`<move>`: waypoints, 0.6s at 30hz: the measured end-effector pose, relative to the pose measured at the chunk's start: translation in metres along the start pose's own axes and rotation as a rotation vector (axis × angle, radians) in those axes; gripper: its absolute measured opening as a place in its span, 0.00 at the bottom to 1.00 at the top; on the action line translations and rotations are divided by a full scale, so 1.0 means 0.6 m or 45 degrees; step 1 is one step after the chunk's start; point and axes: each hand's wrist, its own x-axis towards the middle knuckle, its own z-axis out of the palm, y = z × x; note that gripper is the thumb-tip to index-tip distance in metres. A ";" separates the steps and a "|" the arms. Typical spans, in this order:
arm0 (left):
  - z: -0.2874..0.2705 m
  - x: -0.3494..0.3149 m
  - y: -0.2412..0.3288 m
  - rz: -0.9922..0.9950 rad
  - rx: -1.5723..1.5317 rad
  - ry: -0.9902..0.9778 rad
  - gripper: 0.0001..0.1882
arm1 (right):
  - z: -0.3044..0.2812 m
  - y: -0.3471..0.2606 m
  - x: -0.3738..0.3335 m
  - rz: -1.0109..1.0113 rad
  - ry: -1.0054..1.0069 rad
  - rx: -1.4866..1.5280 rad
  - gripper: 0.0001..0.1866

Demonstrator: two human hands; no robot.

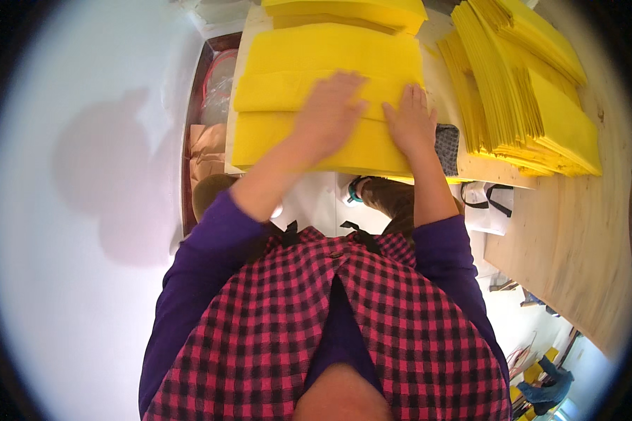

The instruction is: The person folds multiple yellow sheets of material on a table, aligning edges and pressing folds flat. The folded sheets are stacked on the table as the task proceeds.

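Observation:
A yellow felt-like sheet (281, 130), with fold lines running across it, lies on the table in front of me. My left hand (330, 116) rests palm down over its middle, fingers stretched out, slightly blurred by motion. Near the sheet's right edge, my right hand (412, 123) presses flat with fingers extended and the thumb apart. Neither hand grips anything. Just beyond lies more folded yellow material (351, 12). A dark grey patterned cloth (447, 149) shows beside my right wrist.
Stacks of folded yellow pieces (512, 91) stand on the wooden table (569, 231) at the right. Brown paper (208, 149) and clear plastic (219, 88) sit left of the work surface. A white bag with black handles (490, 205) is below the table edge. A white wall (70, 295) borders the left.

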 end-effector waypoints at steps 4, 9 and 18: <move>0.063 0.032 0.034 -0.102 0.372 -0.347 0.29 | 0.004 0.004 -0.001 -0.048 0.056 -0.020 0.39; 0.010 0.002 -0.050 -0.412 0.674 -0.317 0.34 | 0.010 0.005 -0.003 -0.036 0.039 0.004 0.39; -0.045 -0.030 -0.110 -0.552 0.807 -0.262 0.34 | -0.030 -0.016 -0.009 -0.037 0.003 -0.060 0.40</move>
